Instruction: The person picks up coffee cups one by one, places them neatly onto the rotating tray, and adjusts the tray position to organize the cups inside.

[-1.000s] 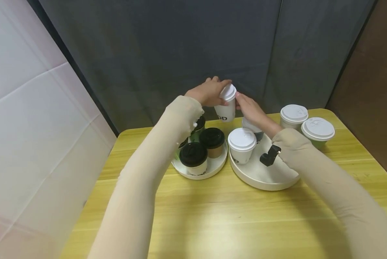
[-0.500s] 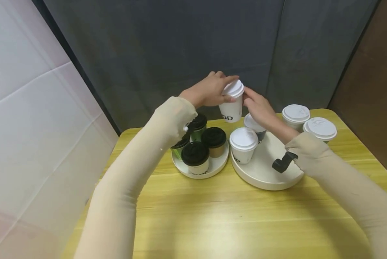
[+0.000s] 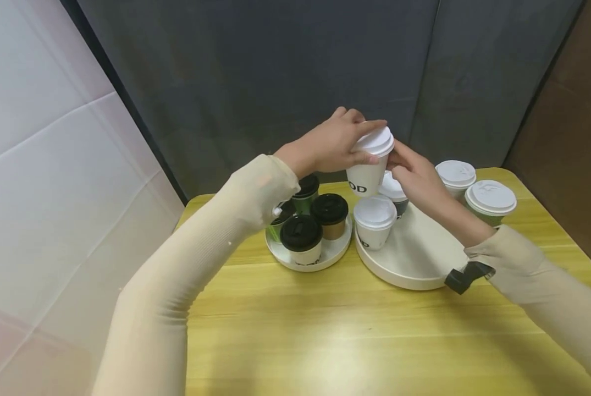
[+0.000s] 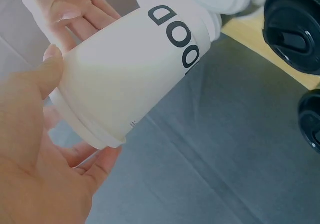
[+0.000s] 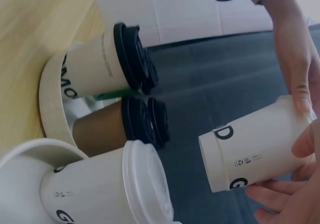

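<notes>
My left hand (image 3: 333, 142) grips a white paper cup (image 3: 366, 180) by its white lid, thumb on the near side and a finger across the top. It is held tilted above the back of the table. On the cup's right, my right hand (image 3: 418, 173) reaches up with its fingertips at the lid and side. In the right wrist view, its fingers (image 5: 272, 191) are loosely bent beside the cup. Just below the held cup, a white-lidded cup (image 3: 373, 228) stands on the round right tray (image 3: 414, 282); a dark-bodied, white-lidded cup (image 3: 393, 190) stands behind it.
To the left, a smaller round tray (image 3: 290, 264) bears several black-lidded cups (image 3: 301, 234). Two white-lidded cups (image 3: 490, 198) stand on the wooden table (image 3: 325, 330) right of the larger tray. A dark curtain (image 3: 255, 66) hangs behind the table's back edge.
Both hands have moved right together with the white cup, from behind the gap between the trays to over the larger tray's left side. The standing cups have stayed in place.
</notes>
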Available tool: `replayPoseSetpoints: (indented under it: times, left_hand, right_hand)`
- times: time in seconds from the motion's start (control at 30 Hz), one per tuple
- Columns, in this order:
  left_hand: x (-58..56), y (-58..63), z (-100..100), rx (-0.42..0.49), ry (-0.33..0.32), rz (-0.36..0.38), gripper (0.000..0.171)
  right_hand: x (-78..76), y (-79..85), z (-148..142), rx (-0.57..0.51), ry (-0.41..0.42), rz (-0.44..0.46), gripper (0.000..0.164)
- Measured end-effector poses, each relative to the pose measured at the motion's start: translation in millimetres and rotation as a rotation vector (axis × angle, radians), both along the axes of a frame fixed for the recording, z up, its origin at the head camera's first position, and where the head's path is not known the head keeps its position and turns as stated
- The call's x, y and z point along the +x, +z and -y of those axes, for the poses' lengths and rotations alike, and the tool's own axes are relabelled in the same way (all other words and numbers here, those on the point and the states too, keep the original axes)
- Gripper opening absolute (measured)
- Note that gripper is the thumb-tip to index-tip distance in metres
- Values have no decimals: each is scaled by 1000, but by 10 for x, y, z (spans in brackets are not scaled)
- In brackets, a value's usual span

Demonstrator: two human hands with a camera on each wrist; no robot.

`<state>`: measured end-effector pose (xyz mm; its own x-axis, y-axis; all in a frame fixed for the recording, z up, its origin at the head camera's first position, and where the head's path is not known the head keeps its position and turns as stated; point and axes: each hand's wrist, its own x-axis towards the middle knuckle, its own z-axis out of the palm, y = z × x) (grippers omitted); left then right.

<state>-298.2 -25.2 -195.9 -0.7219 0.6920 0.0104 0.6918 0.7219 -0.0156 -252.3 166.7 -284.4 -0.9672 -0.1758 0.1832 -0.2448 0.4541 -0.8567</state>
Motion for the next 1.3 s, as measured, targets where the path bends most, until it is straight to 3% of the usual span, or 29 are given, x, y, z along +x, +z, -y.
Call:
replayPoseSetpoints:
  times: [0.33,0.8,1.03,1.3]
  left_hand:
    - [211,13,-117,-12,-67,-67,73]
    - [309,-65,-208,-6,-103,-100,73]
    - [471,-135,-308,-24,-154,-150,72]
    - [686,-292,-438,-28,-209,-198,71]
  right_hand:
    - [284,-19,-140,-22,34,-3,72]
    - [434,-81,-267,8,-7,-67,67]
    - [662,-145,-391,26,-27,-91,66]
    - [929,-360,-477,-57,-46,-124,66]
